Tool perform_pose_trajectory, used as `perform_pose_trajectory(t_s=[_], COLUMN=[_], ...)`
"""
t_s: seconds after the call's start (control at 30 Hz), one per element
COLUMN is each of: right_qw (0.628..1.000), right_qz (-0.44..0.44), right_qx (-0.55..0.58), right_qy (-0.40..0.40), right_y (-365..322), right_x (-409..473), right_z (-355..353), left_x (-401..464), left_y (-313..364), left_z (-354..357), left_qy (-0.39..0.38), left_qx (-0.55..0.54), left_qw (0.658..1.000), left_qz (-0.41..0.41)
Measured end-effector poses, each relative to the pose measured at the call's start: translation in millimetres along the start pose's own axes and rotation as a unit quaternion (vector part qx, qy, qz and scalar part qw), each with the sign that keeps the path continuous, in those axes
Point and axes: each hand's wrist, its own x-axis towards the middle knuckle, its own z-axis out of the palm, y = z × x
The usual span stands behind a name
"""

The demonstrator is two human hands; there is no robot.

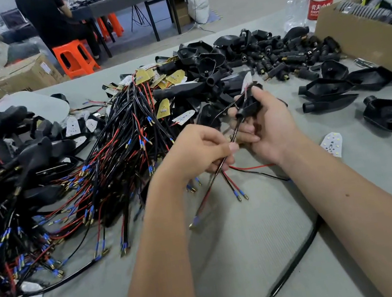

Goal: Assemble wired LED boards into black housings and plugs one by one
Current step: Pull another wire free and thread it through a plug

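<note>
While black housing is gripped in right hand, wire lead pinched by left hand just below housing neck; lead best drawn straight through; housing held steady; board seated flat.

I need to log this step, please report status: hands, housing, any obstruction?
Right hand grips housing. Left hand pinches wires coming out of its neck. Wire pile close at left, not blocking.

We see bright, even overhead light w/ soft shadows under both arms on the tabletop. Wide-angle bend at edges; far bkgd beyond the hands soft, left wire pile slightly blurred.
</note>
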Motion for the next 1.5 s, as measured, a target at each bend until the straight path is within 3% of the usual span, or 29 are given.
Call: perform_pose_trajectory(t_s=[0.13,0.33,0.6,0.7,0.77,0.83,1.0,1.17,1.5], right_qw=[0.999,1.0,0.993,0.99,0.987,0.982,0.963,0.936,0.927], right_qz=[-0.018,-0.017,-0.027,-0.034,-0.027,-0.03,-0.072,-0.124,-0.093], right_qx=[0.033,-0.006,-0.116,-0.135,-0.156,-0.184,-0.258,-0.329,-0.361], right_qy=[0.027,0.019,0.012,0.007,-0.01,-0.013,0.036,0.019,-0.031], right_y=[-6.1,-2.9,7.9,11.2,13.1,15.0,17.9,21.0,23.0], right_x=[2.1,1.8,-1.7,-0.3,-0.4,-0.9,-2.9,-1.6,0.4], right_z=[-5.0,-0.7,7.8,6.8,5.9,5.8,10.0,9.8,6.9], left_x=[-17.7,-24.6,-8.4,3.9,10.5,10.9,14.0,12.2,19.1], left_y=[-8.3,-11.2,3.6,8.6,9.7,11.6,8.6,8.8,-2.9], left_z=[-29.7,-43.1,-11.8,6.3,15.0,19.9,21.3,23.5,18.7], left_qy=[-0.141,-0.146,-0.034,0.142,0.294,0.369,0.355,0.358,0.348], left_qx=[0.051,0.037,0.015,-0.007,0.001,0.011,-0.047,-0.022,-0.033], left_qw=[0.987,0.986,0.999,0.99,0.955,0.924,0.927,0.925,0.933], left_qz=[-0.054,-0.071,-0.032,0.009,0.051,0.098,0.109,0.127,0.086])
